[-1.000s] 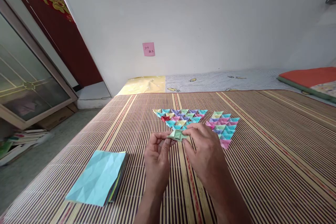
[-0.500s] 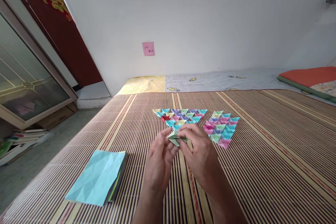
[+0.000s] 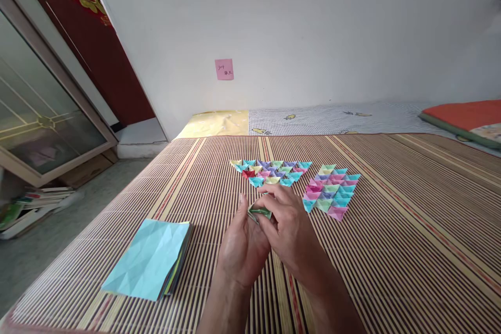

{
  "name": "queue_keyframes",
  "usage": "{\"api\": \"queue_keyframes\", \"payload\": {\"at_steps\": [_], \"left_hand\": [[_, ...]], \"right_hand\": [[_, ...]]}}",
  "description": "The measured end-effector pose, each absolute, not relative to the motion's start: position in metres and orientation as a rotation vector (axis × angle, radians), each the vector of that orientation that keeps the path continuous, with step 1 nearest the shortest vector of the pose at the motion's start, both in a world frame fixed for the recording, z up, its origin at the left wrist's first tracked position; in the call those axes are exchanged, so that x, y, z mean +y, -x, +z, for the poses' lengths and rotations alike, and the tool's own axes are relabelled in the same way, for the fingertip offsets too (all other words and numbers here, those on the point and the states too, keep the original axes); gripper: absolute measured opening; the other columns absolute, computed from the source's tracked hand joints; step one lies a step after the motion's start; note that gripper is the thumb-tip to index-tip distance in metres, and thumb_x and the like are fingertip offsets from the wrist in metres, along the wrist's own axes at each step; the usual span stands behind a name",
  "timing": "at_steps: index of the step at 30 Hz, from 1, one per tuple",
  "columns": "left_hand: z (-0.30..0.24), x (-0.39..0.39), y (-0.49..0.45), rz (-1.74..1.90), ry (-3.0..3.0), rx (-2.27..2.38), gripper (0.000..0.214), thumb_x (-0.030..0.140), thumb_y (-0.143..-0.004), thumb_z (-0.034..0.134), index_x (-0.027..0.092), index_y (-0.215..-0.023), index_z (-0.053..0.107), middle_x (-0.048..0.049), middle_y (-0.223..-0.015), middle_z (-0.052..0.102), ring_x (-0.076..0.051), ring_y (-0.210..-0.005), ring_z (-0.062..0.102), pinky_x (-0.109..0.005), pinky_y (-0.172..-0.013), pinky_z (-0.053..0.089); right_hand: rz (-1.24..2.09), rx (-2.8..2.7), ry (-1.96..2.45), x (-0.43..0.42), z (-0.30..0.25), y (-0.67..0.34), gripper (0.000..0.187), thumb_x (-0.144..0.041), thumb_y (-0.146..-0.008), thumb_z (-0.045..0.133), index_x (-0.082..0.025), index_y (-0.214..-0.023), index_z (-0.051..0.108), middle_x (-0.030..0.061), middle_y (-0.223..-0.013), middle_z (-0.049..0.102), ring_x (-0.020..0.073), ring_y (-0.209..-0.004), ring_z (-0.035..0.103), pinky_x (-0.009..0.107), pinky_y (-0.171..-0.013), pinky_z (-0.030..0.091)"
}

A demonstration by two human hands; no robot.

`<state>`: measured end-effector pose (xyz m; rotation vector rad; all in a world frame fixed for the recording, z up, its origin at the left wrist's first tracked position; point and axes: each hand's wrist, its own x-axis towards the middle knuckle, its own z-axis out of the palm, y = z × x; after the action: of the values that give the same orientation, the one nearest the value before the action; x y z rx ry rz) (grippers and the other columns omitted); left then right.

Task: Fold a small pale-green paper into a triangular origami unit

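Observation:
A small green folded paper boat (image 3: 260,212) is between my two hands, above the striped mat. My right hand (image 3: 291,216) pinches it from the right, its fingers bent over the top edge. From the left my left hand (image 3: 243,242) cups the same boat, thumb upright at its near end and palm turned up; its other fingers are partly hidden. Just beyond my fingers lie rows of small coloured paper boats (image 3: 273,181). A second block of such boats (image 3: 332,190) lies to the right of my right hand.
A stack of paper sheets with a creased light blue sheet (image 3: 148,258) on top lies at the left on the bamboo mat (image 3: 391,250). A folded orange cloth (image 3: 462,115) is at the far right. A pink note (image 3: 224,69) is stuck on the wall (image 3: 313,31).
The green paper boat has been turned in my hands and shows less of its points. My right fingers have curled further over it. The view has shifted slightly.

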<state>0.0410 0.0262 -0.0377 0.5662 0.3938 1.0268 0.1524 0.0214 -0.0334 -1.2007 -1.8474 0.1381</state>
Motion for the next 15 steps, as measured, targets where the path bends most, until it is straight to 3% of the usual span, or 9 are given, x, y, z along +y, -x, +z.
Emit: {"api": "queue_keyframes", "payload": {"at_steps": [9,15], "left_hand": [[-0.046,0.031,-0.040,1.021,-0.455,0.353,0.036,0.051,-0.094,0.068,0.016,-0.099,0.069,-0.0142,-0.110,0.074,-0.032,-0.130,0.063,-0.045,-0.105,0.055],[-0.045,0.024,-0.052,1.006,-0.507,0.345,0.042,0.056,-0.097,0.061,0.016,-0.105,0.071,-0.0147,-0.114,0.074,-0.033,-0.130,0.063,-0.046,-0.105,0.054]], "right_hand": [[0.043,-1.917,1.289,0.022,-0.034,-0.157,0.021,0.000,-0.085,0.063,-0.021,-0.080,0.064,0.0059,-0.101,0.069,0.0282,-0.098,0.062,0.045,-0.085,0.045],[0.013,-1.936,1.267,0.020,-0.033,-0.167,0.023,0.002,-0.084,0.055,-0.019,-0.076,0.059,0.0071,-0.101,0.069,0.0276,-0.098,0.061,0.044,-0.085,0.044]]}}
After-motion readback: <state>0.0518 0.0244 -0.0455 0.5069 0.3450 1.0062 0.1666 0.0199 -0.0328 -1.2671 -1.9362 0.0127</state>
